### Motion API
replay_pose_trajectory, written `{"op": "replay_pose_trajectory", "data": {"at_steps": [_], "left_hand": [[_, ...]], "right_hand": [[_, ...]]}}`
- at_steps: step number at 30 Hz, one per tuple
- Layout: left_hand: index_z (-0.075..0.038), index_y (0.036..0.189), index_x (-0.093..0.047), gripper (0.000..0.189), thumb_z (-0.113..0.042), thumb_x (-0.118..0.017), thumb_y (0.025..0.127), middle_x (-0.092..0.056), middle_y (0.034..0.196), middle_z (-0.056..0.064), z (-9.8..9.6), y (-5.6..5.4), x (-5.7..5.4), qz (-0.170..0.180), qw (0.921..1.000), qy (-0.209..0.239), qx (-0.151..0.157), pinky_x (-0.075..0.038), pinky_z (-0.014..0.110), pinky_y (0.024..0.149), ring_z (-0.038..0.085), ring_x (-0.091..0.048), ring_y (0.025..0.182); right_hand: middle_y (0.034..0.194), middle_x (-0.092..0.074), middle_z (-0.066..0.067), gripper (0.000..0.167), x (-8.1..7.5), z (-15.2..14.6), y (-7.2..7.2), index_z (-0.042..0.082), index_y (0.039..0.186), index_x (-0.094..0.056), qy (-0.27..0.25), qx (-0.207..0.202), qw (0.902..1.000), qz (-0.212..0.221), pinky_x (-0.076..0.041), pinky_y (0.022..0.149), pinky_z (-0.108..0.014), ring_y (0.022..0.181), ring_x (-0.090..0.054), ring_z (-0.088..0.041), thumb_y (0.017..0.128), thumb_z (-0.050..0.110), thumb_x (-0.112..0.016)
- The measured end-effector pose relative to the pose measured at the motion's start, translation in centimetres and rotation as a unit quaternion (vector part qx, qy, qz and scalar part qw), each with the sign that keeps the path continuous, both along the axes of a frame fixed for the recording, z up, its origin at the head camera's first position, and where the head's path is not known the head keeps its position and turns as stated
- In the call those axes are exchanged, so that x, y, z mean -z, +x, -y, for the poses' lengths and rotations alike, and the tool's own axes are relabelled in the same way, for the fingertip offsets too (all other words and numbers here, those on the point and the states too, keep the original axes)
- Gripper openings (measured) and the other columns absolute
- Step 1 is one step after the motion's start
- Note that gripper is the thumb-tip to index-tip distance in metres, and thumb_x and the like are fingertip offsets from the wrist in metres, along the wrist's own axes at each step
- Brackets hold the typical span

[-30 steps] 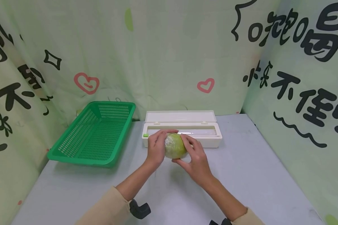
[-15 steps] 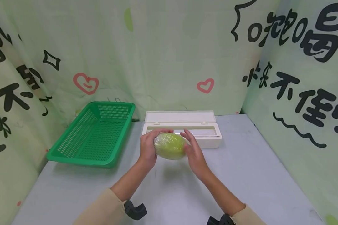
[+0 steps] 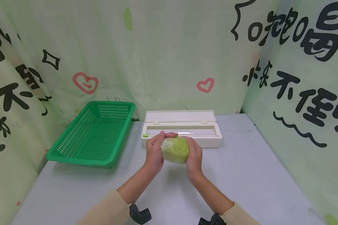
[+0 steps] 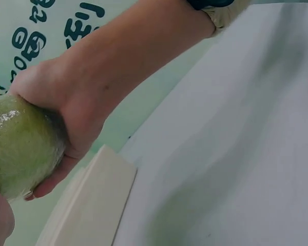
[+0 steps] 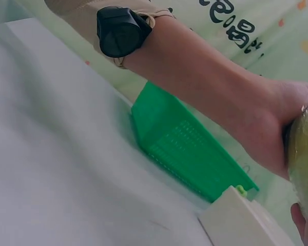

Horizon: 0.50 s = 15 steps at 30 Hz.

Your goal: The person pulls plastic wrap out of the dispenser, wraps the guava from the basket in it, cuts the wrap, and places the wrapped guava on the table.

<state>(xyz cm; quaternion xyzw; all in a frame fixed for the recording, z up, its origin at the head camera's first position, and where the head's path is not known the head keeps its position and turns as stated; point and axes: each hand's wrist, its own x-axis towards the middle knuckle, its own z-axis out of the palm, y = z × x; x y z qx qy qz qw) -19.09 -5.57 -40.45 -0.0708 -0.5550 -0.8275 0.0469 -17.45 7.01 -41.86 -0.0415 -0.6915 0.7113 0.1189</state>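
A yellow-green fruit [image 3: 175, 150], wrapped in clear cling film, is held up over the table between both hands. My left hand [image 3: 154, 152] grips its left side, fingers reaching behind it. Cupped round the opposite side is my right hand [image 3: 195, 157]. Shiny wrinkles of film show on the fruit [image 4: 18, 146] in the left wrist view, where the right hand [image 4: 74, 95] wraps its end. In the right wrist view, the left hand [image 5: 269, 125] holds the fruit [image 5: 307, 154], which is partly cut off by the frame edge.
Behind the hands stands a white cling film dispenser [image 3: 208, 142] with its lid [image 3: 180, 116] raised and a green slider [image 3: 145, 135] at its left end. A green plastic basket [image 3: 81, 161] sits at the back left of the white table [image 3: 242, 175]. Printed curtains surround the table.
The fruit has been turned in the hands, shifting left, then back right and slightly nearer. My right hand, its fingers spread half a second ago, now cups the fruit's right side.
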Motion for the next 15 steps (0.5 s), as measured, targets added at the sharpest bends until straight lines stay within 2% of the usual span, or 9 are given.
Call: {"op": "replay_pose_trajectory", "data": {"at_steps": [4,9,13,15], "left_hand": [[0.002,0.099,-0.071,0.043,-0.032,-0.046,0.1,-0.075,0.098,0.004,-0.6,0.0,0.2,0.001,0.9998,-0.02,-0.001,-0.055,0.031,0.083,0.024,-0.067,0.101],[0.002,0.108,-0.069,0.039,-0.03,-0.047,0.101,-0.073,0.107,0.004,-0.3,0.0,0.1,-0.011,0.9989,-0.038,0.026,-0.054,0.03,0.091,0.021,-0.065,0.109],[0.0,0.12,-0.064,0.035,-0.025,-0.051,0.1,-0.067,0.123,0.009,0.6,-0.2,-0.3,-0.065,0.9937,-0.069,0.06,-0.048,0.028,0.101,0.022,-0.059,0.122],[-0.002,0.126,-0.061,0.034,-0.02,-0.055,0.098,-0.063,0.13,0.011,1.2,-0.3,-0.5,-0.103,0.9842,-0.12,0.079,-0.046,0.029,0.104,0.023,-0.055,0.127]], "right_hand": [[0.092,-0.065,0.002,0.039,0.1,-0.1,0.0,0.011,0.101,-0.068,0.027,0.027,0.9992,-0.013,-0.044,0.077,-0.032,0.084,-0.054,-0.016,0.101,0.029,-0.033],[0.095,-0.066,0.004,0.04,-0.1,-0.9,-0.5,0.007,0.103,-0.069,0.014,0.012,0.9998,-0.004,-0.043,0.082,-0.029,0.089,-0.056,-0.013,0.1,0.026,-0.033],[0.094,-0.068,0.006,0.039,-0.4,-1.7,-1.1,0.005,0.104,-0.069,-0.002,0.012,0.9999,0.006,-0.044,0.085,-0.027,0.091,-0.058,-0.012,0.099,0.025,-0.037],[0.093,-0.068,0.005,0.039,-0.4,-2.2,-1.3,0.004,0.104,-0.069,0.002,0.018,0.9998,0.012,-0.044,0.084,-0.026,0.09,-0.058,-0.012,0.099,0.026,-0.038]]}}
